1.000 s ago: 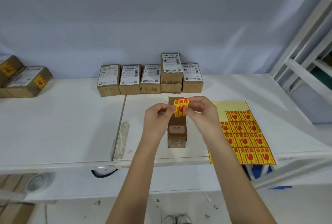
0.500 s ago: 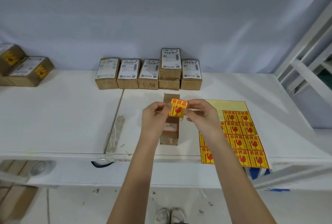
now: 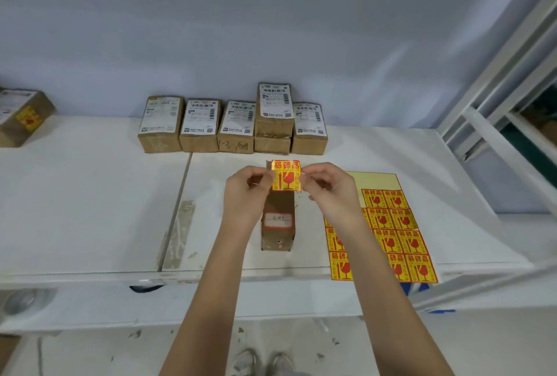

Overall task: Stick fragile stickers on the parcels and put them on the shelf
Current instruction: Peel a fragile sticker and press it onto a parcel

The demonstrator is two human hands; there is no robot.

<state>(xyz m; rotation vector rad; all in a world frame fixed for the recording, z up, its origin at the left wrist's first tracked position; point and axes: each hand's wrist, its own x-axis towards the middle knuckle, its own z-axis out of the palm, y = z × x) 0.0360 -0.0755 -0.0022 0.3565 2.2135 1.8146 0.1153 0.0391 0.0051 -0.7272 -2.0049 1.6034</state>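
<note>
Head view, the only view. The left hand (image 3: 247,191) and the right hand (image 3: 328,191) are each pinching a side edge of one peeled fragile sticker (image 3: 286,175), holding it up flat between them, facing the camera, just above the far end of a long narrow parcel (image 3: 278,224) lying on the white table (image 3: 90,209).

Sticker handling: likely thin, floppy, near weightless, tacky on the back; it is curling slightly at the right edge. Best held by the edges only, as both hands are doing, so it is not folding onto itself. Parcel: small cardboard box, probably light and stiff, easy to take by its long sides.

Writing: the sticker is showing red Chinese characters 易碎品 over a red wine-glass symbol and arrow, on yellow. The parcel is carrying a red-bordered white label with handwriting, too blurred to read.

At 3 o'clock from the parcel, the sticker sheet (image 3: 391,231) is lying with the same red-on-yellow print, its far rows already peeled. At 12 o'clock, a row of parcels (image 3: 232,128) is sitting against the wall, with barcode and QR shipping labels, text unreadable; one has scribbled marker on its front. At 10 o'clock, a stickered parcel (image 3: 25,116) is sitting at the table's left edge.
</note>
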